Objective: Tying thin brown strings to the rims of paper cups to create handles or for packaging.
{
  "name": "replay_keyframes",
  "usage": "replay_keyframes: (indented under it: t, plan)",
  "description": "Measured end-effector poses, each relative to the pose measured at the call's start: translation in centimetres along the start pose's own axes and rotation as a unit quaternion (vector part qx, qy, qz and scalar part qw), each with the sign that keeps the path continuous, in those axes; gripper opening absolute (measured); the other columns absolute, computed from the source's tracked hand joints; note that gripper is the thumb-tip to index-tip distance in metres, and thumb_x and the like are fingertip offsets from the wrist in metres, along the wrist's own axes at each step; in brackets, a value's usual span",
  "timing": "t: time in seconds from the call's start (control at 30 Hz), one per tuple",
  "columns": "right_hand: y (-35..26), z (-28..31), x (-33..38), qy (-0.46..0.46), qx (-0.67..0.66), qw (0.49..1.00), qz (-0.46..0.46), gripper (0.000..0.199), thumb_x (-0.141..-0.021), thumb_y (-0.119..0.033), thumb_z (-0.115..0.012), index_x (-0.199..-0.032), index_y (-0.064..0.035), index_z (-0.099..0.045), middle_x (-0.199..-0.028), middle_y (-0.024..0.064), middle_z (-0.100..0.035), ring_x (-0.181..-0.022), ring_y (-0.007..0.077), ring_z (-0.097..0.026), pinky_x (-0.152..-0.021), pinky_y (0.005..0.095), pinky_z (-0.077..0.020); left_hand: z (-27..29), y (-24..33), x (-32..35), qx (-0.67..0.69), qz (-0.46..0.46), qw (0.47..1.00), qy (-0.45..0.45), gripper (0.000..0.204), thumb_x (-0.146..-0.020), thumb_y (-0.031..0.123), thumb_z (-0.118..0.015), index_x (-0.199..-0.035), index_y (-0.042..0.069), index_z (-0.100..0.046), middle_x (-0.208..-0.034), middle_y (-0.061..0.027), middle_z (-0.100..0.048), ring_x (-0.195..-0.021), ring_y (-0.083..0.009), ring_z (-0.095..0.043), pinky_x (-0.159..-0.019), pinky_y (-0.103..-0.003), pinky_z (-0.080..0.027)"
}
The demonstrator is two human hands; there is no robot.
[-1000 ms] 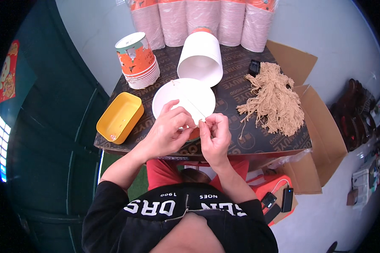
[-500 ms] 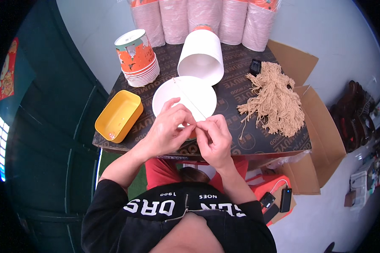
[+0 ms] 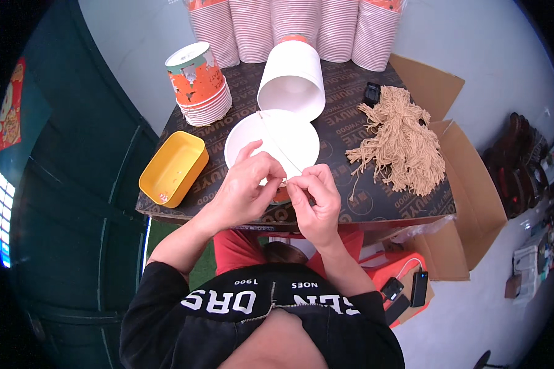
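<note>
We have both hands at the 5 o'clock rim of a white-lined, round paper bucket [image 3: 245,136] with an orange outside, on a black, brown-printed plywood table [image 3: 375,209]. A thin pale cord [image 3: 281,149] crosses its mouth from 11 o'clock to our fingers; 0.5 seconds ago it ran straighter, and now it bows slightly. Our right hand [image 3: 317,200] pinches the cord between thumb and forefinger. Our left hand [image 3: 240,192] brings thumb and forefinger tips close beside it, another finger raised apart; we cannot tell whether those tips grip the cord. Our 2 hands' fingertips, pressed together before, now show a pale bit between them. The yellow rectangular plastic box [image 3: 189,177] stays at 9 o'clock, the tan fringed cord bundle [image 3: 406,144] at 3 o'clock.
</note>
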State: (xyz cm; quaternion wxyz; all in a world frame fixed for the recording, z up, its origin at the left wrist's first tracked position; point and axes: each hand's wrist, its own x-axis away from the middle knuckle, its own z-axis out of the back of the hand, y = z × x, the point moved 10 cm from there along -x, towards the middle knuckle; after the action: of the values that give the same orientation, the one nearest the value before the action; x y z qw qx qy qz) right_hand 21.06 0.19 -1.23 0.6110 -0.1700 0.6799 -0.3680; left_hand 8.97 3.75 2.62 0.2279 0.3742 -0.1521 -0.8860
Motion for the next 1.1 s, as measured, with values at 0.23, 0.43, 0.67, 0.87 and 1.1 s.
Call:
replay_keyframes:
  t: [0.23,0.43,0.67,0.87,1.1]
  plan:
    - [0.2,0.3,0.0,0.009,0.0,1.0,-0.017,0.003,-0.087,0.0,-0.068,-0.087,0.0022,-0.065,-0.086,0.0053,-0.051,-0.072,0.0131,-0.048,-0.061,0.0254,-0.0378,0.0,1.4,0.2,-0.028,-0.047,0.998,0.008,0.025,-0.075,-0.002,-0.07,-0.096,0.007,-0.061,-0.089,-0.007,-0.062,-0.084,-0.0232,-0.064,-0.114,-0.06,-0.025]
    - [-0.4,0.1,-0.1,-0.005,0.036,0.999,0.038,0.005,-0.085,0.003,-0.069,-0.088,0.0015,-0.065,-0.086,0.0085,-0.053,-0.071,0.018,-0.054,-0.06,0.0283,-0.0441,0.1,1.2,0.5,-0.037,-0.066,0.996,0.038,0.021,-0.075,-0.005,-0.07,-0.089,0.007,-0.062,-0.088,-0.0051,-0.062,-0.085,-0.0219,-0.064,-0.114,-0.059,-0.025]
    - [0.5,2.2,-0.2,0.04,0.083,0.995,0.04,0.005,-0.088,0.001,-0.067,-0.089,0.0008,-0.061,-0.088,0.0102,-0.053,-0.077,0.0224,-0.055,-0.066,0.031,-0.0457,0.4,1.7,1.1,-0.078,-0.071,0.992,0.064,0.02,-0.073,-0.007,-0.068,-0.086,0.007,-0.061,-0.088,-0.0056,-0.062,-0.087,-0.0217,-0.064,-0.114,-0.061,-0.025]
    - [0.6,2.2,-0.3,0.043,0.115,0.991,0.05,0.006,-0.092,0.001,-0.06,-0.089,0.0008,-0.055,-0.089,0.013,-0.049,-0.08,0.0266,-0.051,-0.07,0.0351,-0.0442,0.5,1.9,1.3,-0.064,-0.07,0.993,0.064,0.02,-0.072,-0.008,-0.065,-0.082,0.006,-0.056,-0.089,-0.0063,-0.062,-0.087,-0.0225,-0.064,-0.115,-0.064,-0.021]
    - [1.4,2.3,-0.2,0.044,0.134,0.988,0.06,0.006,-0.095,-0.001,-0.054,-0.09,0.0009,-0.051,-0.089,0.0155,-0.046,-0.082,0.0293,-0.048,-0.072,0.0379,-0.0422,0.5,2.0,1.5,-0.059,-0.081,0.994,0.039,0.022,-0.07,-0.012,-0.059,-0.079,0.007,-0.051,-0.087,-0.0065,-0.061,-0.087,-0.0228,-0.063,-0.116,-0.065,-0.015]
